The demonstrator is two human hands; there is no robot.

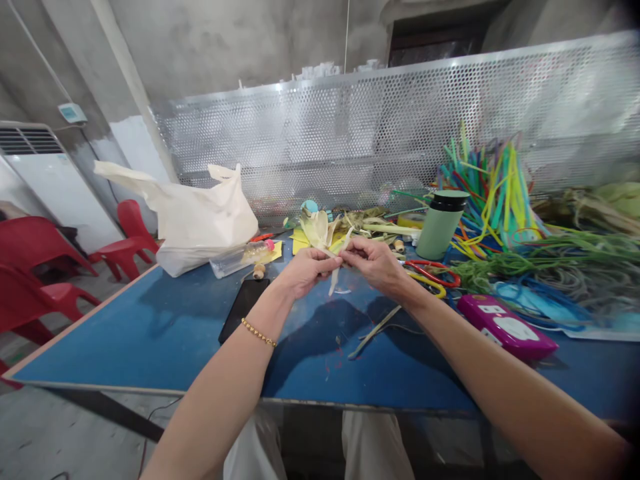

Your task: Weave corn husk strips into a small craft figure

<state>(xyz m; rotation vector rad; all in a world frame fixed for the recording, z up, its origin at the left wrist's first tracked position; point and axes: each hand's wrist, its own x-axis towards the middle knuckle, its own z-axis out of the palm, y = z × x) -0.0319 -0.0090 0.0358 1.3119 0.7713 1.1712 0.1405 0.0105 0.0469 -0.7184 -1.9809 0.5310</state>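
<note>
My left hand (306,272) and my right hand (374,263) meet above the blue table (165,333), both pinched on a pale dried husk strip (334,277) that hangs down between them. The strip's wider leafy end (320,230) fans up behind my fingers. A gold bead bracelet (259,332) circles my left wrist. A loose pale strip (373,331) lies on the table under my right forearm.
A black phone (243,309) lies left of my left arm. Behind are a white bag (200,217), a clear bottle (243,257), a green cup with dark lid (441,223), coloured strips (487,190), green fibres (540,263), a magenta case (505,327). Red chairs (45,267) stand left.
</note>
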